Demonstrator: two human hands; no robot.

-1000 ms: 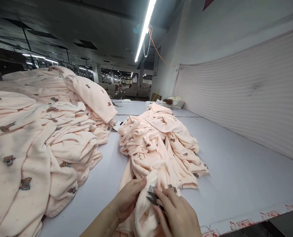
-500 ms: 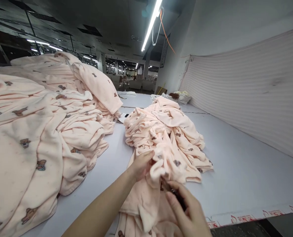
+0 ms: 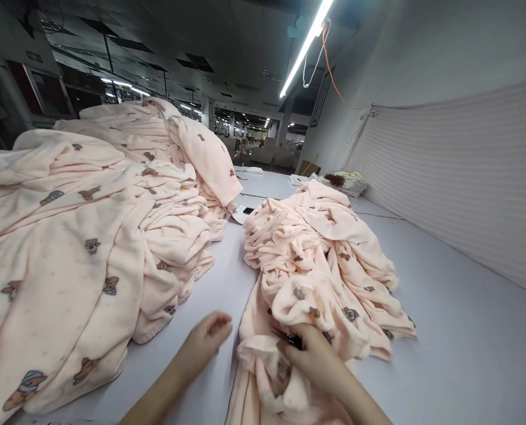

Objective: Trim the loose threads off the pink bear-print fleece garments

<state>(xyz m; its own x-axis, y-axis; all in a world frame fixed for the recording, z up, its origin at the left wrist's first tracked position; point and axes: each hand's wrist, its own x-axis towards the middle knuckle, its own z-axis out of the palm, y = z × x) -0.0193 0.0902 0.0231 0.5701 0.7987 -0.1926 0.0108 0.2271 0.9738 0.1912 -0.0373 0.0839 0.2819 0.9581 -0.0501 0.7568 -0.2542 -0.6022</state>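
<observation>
Pale pink fleecy garments (image 3: 320, 283) with a small bear print lie bunched on the table in front of me. My right hand (image 3: 309, 354) is closed around dark thread snips (image 3: 293, 340), whose pointed blades show against the fabric. That hand rests among the folds, between a raised roll of cloth and a crumpled, turned-up part (image 3: 274, 369) nearer to me. Off to the left of this cloth, my left hand (image 3: 207, 339) hovers over the table with loosely curved fingers and nothing in them. It touches no fabric.
A large heap of the same printed garments (image 3: 112, 236) covers the left side. The pale table (image 3: 457, 330) runs back to a wall hung with striped cloth (image 3: 457, 171). Farther back lie a folded stack (image 3: 351, 183) and a paper with a dark item (image 3: 240, 214).
My left hand has let go of the fabric and moved left, away from it. The right hand has moved slightly left and farther in with the snips. The view has turned a little left.
</observation>
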